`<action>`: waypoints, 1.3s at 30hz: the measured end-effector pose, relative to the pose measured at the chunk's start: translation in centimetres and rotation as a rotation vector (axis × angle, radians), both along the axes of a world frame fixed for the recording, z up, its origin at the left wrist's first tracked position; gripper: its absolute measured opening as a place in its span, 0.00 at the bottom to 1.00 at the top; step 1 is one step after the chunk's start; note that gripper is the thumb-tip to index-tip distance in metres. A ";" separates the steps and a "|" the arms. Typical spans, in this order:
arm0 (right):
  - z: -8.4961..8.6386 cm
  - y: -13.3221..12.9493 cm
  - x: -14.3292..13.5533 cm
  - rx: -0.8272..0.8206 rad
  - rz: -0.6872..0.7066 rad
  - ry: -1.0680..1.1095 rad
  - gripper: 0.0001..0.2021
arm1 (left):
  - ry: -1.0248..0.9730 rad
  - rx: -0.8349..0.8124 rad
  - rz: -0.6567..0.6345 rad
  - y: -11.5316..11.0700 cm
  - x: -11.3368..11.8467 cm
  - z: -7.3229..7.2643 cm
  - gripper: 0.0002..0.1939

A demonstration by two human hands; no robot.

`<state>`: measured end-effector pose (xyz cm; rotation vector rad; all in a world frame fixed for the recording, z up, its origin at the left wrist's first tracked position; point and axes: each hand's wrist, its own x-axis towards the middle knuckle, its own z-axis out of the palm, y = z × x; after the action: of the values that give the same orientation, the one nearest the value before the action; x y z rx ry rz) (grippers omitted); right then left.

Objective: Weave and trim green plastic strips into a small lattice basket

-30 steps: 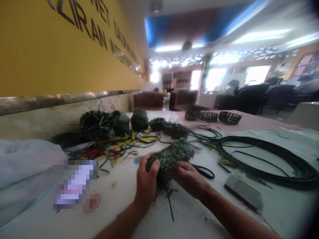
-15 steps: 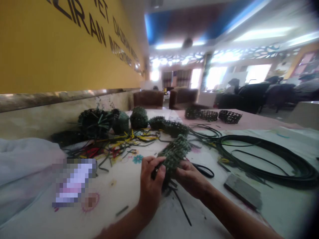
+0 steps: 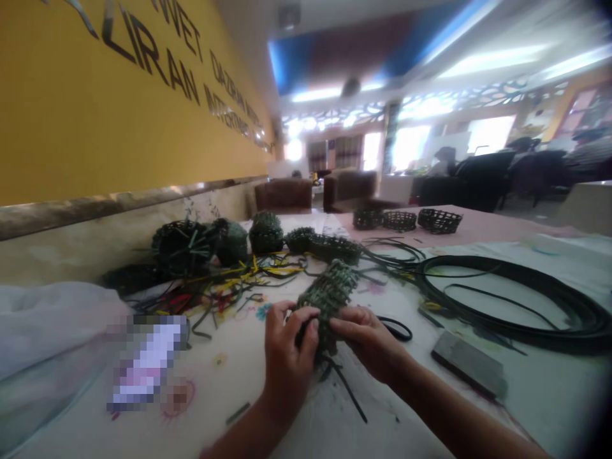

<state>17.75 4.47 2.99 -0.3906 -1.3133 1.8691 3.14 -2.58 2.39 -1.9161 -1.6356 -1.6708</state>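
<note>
A dark green woven basket (image 3: 329, 288) is held tilted over the white table cover, between my two hands. My left hand (image 3: 289, 341) grips its near left edge, with the thumb and fingers bent round the rim. At the right side of the weave, my right hand (image 3: 366, 331) has its fingers pinched together against the basket; any strip between the fingertips is too small to make out. Loose dark strips (image 3: 351, 395) lie just below the basket. Black scissor handles (image 3: 396, 327) show beside my right hand, the rest hidden behind it.
A large coil of dark strip (image 3: 526, 271) and a grey block (image 3: 468, 363) are at right. Several woven baskets (image 3: 266, 233) stand at the back. Cut strips (image 3: 229, 280) and a plastic bag (image 3: 52, 331) are at left. People sit far off.
My right hand has shifted slightly up along the basket's side, its fingers now pinched closer to the weave. The basket has tilted a little to the left. The camera view has shifted slightly.
</note>
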 end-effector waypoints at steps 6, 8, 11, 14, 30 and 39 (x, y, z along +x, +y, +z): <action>-0.1 -0.4 0.0 0.039 -0.060 -0.070 0.16 | 0.272 0.106 0.172 -0.5 0.1 1.5 0.07; 0.0 -0.7 -0.1 0.045 -0.083 -0.073 0.16 | 0.347 0.117 0.182 -0.7 0.1 1.9 0.06; 0.3 -1.2 -0.3 0.074 -0.127 -0.083 0.18 | 0.378 0.111 0.171 -1.1 0.1 2.3 0.06; 0.3 -1.7 -0.6 0.110 -0.186 -0.097 0.22 | 0.331 0.070 0.177 -1.5 0.2 2.6 0.05; 1.6 -2.8 -0.4 0.112 -0.298 -0.115 0.19 | 0.319 -0.105 0.322 -1.4 3.5 3.5 0.07; 1.6 -2.4 -0.2 0.107 -0.302 -0.129 0.15 | 0.340 -0.135 0.306 -0.8 3.7 3.8 0.08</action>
<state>17.58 2.07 4.63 -0.6248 -1.3496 1.5379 6.86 -3.39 6.23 -1.7703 -1.8207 -1.0807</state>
